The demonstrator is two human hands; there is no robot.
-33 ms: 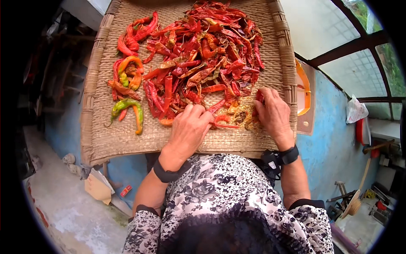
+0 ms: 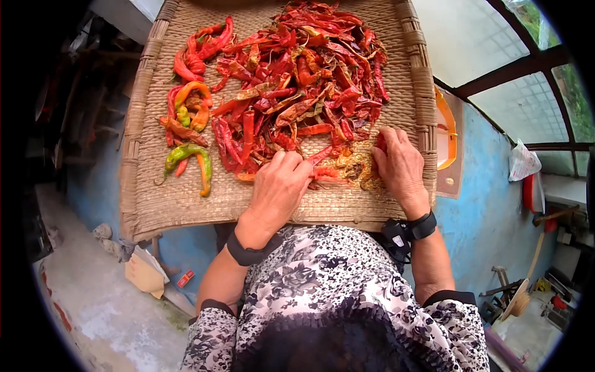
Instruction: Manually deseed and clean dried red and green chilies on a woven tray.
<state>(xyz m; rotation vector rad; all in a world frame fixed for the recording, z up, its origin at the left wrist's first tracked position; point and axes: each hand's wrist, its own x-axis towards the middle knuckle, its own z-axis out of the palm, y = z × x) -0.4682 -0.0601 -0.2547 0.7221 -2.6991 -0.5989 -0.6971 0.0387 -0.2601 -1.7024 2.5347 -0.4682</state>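
A heap of dried red chili peppers [image 2: 304, 80] lies on a woven tray [image 2: 180, 214] in front of me. At the heap's near edge, the fingers of my left hand [image 2: 278, 186] are bent closed, with one end of a split red chili pepper [image 2: 330, 176] at their tips. Further right, my right hand [image 2: 401, 166] pinches a dark red dried chili pepper [image 2: 380, 144], mostly hidden by its fingers. Pale yellow seeds and torn bits [image 2: 354, 168] are scattered between the hands. Fresher red, orange and green peppers [image 2: 189, 111] form a separate group on the left.
Raised woven rims [image 2: 425, 87] bound the tray at both sides. An orange-edged container [image 2: 447, 133] stands just beyond the right rim. Window panes [image 2: 520, 105] are at the upper right, with a white plastic bag [image 2: 524, 160] below. Cardboard [image 2: 144, 273] lies on the floor at lower left.
The split red chili pepper by my left fingertips has shifted slightly. Both hands stay in nearly the same place.
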